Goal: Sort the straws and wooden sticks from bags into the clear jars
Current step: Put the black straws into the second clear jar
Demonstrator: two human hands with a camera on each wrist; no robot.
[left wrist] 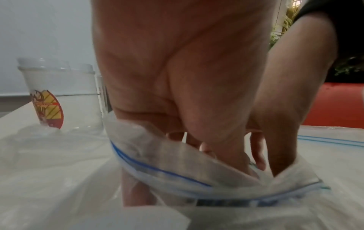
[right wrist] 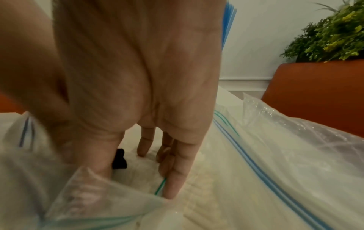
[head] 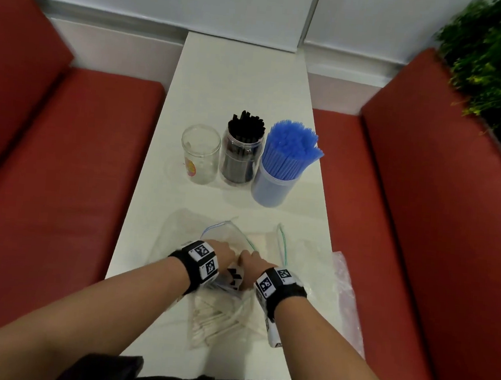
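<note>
Between our two wrists, the clear zip-top plastic bag (head: 232,239) is being worked open.

Our left hand (head: 222,252) curls round its blue-striped rim; our right hand (head: 250,261) presses straight fingers inside. Pale wooden sticks (head: 219,320) lie bagged beneath our wrists, the empty clear jar (head: 200,158) well ahead. We risk slippery film sliding loose and spilling. Fingertips are blurred.

I'm probably looking at a café or diner booth: red padded benches (head: 73,156) flank a narrow white table (head: 241,77), with a leafy planter (head: 497,60) behind.
</note>
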